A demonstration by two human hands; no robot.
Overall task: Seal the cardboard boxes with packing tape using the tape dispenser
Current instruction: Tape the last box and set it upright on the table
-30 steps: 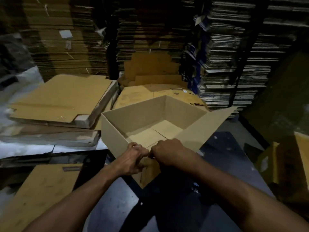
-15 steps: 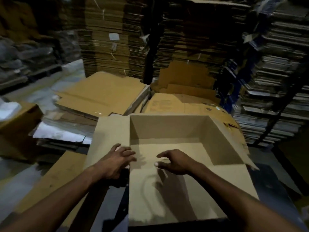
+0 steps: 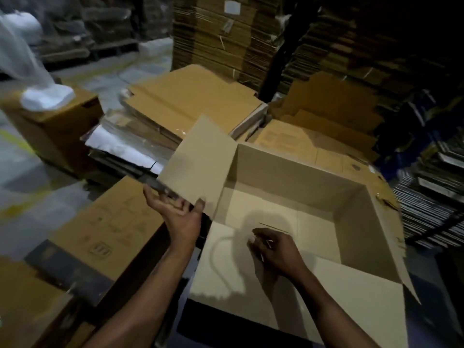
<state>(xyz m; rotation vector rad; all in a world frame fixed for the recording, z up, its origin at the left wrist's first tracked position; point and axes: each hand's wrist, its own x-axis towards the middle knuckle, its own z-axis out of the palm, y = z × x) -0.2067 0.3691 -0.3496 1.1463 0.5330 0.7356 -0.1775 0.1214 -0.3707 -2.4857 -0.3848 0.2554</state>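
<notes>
1. Open cardboard box (image 3: 288, 187) sits directly in front of me, top open. Plain tan inside; the bottom flaps meet along a seam with a thin dark gap. Left flap (image 3: 198, 162) is raised and tilted outward; near flap (image 3: 313, 297) lies folded out toward me; the right flap angles away on the right.
2. My left hand (image 3: 175, 212) is palm-up under the lower edge of the left flap. Fingers (image 3: 153, 199) are spread and mostly straight beneath the flap, thumb at the flap's near corner. Whether the thumb pinches the edge, I cannot tell.
3. My right hand (image 3: 273, 249) is over the near flap, close to the box's inner edge. Fingers are loosely curled, the thumb tip showing; contact with the cardboard is unclear, and nothing is visibly held.
4. The box stands on a dark surface (image 3: 226, 330). A flattened printed carton (image 3: 108, 227) lies to my left, just beside the box.
5. Beyond the box: a pile of flat cardboard sheets (image 3: 190, 101) and a closed brown box (image 3: 57, 129) with white wrapping (image 3: 45, 96) on top.
6. Tall stacks of flattened cartons (image 3: 226, 38) fill the back of the room. Light is dim; the floor at left is pale grey with yellow markings.
</notes>
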